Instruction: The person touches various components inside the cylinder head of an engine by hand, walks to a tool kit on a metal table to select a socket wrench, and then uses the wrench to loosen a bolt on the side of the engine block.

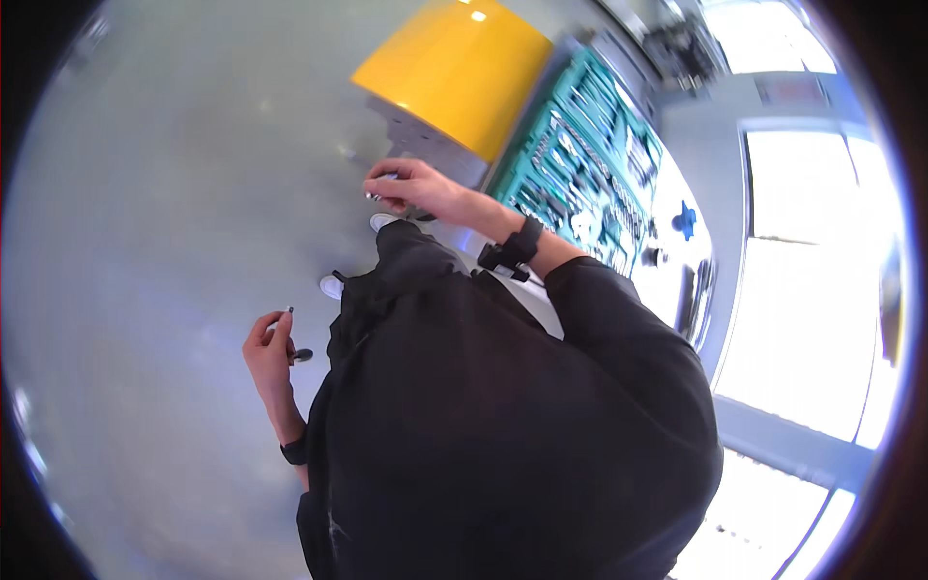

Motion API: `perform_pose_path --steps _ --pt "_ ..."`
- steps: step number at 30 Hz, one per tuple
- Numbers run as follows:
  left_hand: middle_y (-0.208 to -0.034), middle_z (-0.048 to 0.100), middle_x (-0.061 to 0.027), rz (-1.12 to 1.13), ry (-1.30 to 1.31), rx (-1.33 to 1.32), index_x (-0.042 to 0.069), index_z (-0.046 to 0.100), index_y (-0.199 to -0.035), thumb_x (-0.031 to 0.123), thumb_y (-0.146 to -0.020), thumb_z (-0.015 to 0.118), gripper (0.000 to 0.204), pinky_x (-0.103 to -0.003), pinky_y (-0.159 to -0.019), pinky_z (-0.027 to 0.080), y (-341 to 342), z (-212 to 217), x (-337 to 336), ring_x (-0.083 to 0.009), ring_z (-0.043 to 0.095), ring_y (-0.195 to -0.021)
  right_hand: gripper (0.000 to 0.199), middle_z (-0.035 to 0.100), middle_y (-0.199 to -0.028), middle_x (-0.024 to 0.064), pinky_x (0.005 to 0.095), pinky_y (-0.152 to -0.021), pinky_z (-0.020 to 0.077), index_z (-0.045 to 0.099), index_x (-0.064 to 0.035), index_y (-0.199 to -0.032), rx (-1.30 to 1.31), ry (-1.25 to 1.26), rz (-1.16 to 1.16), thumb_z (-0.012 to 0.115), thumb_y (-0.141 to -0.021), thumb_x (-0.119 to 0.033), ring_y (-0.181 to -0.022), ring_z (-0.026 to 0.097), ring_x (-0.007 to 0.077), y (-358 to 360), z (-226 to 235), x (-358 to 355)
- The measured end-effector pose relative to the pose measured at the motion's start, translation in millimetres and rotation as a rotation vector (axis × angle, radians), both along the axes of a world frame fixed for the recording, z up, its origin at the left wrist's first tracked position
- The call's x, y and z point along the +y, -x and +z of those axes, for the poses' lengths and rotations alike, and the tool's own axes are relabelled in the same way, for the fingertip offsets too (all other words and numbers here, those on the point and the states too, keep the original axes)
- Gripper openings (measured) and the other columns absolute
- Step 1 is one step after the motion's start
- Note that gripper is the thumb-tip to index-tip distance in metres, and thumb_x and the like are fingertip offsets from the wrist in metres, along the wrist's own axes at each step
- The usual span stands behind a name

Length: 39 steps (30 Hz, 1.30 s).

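Note:
My left hand (267, 344) is at the lower left, over the grey floor, with its fingers closed. A dark rounded end (304, 355) of a small tool sticks out beside the palm, and a small tip (289, 309) shows at the fingertips; the tool's kind cannot be made out. Further ahead, my right hand (411, 189) pinches a small shiny metal piece (372, 196), mostly covered by the fingers. To the right of that hand lies an open green tool case (522, 184), full of sockets, wrenches and other metal tools.
A yellow box-like cabinet (454, 72) stands ahead of my right hand. The case rests on a white table (667, 198), where a blue star-shaped knob (684, 220) and small dark parts sit. Bright windows (802, 319) line the right side. My white shoes (332, 286) show on the floor.

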<state>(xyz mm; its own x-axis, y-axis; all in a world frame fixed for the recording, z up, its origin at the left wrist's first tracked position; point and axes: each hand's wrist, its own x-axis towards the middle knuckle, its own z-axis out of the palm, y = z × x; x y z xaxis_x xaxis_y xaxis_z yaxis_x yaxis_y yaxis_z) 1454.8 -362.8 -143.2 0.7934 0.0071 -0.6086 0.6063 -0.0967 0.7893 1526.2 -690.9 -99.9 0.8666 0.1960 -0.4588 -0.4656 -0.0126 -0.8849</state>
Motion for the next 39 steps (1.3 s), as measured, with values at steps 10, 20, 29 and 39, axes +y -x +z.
perform_pose_path --steps 10,20,29,39 --pt "-0.05 0.047 0.0004 -0.655 -0.15 -0.155 -0.002 0.067 -0.09 0.016 -0.088 0.069 0.018 -0.024 -0.04 0.03 -68 -4 -108 -0.0051 0.041 -0.042 0.032 0.068 -0.097 0.0155 0.0431 -0.079 0.0519 0.064 -0.0079 -0.103 -0.165 1.529 -0.331 0.065 -0.078 -0.028 -0.092 0.065 0.0353 177 21 -238" --pt "-0.052 0.049 -0.0001 -0.626 -0.216 -0.112 -0.003 0.066 -0.086 0.019 -0.09 0.067 0.022 -0.023 -0.04 0.03 -32 25 -216 -0.0051 0.041 -0.043 0.039 0.068 -0.097 0.0191 0.0426 -0.084 0.0495 0.065 -0.0054 -0.101 0.265 1.352 -0.723 0.068 -0.079 -0.037 -0.096 0.064 0.0362 269 -54 -496" --pt "-0.055 0.049 0.0001 -0.459 -0.227 0.115 0.0 0.064 -0.086 0.026 -0.091 0.064 0.026 -0.021 -0.044 0.029 37 27 -340 -0.0058 0.043 -0.046 0.031 0.059 -0.096 0.0115 0.0422 -0.079 0.051 0.062 -0.0089 -0.107 0.008 1.397 -0.413 0.069 -0.081 -0.024 -0.092 0.063 0.0323 233 -93 -553" --pt "-0.059 0.049 0.0008 -0.542 -0.306 0.006 0.001 0.063 -0.085 0.024 -0.094 0.061 0.025 -0.021 -0.045 0.031 42 43 -415 -0.0051 0.043 -0.05 0.028 0.058 -0.094 0.0089 0.0398 -0.081 0.0508 0.064 -0.0123 -0.106 -0.136 1.316 -0.427 0.07 -0.081 -0.023 -0.093 0.062 0.0291 250 -100 -565"
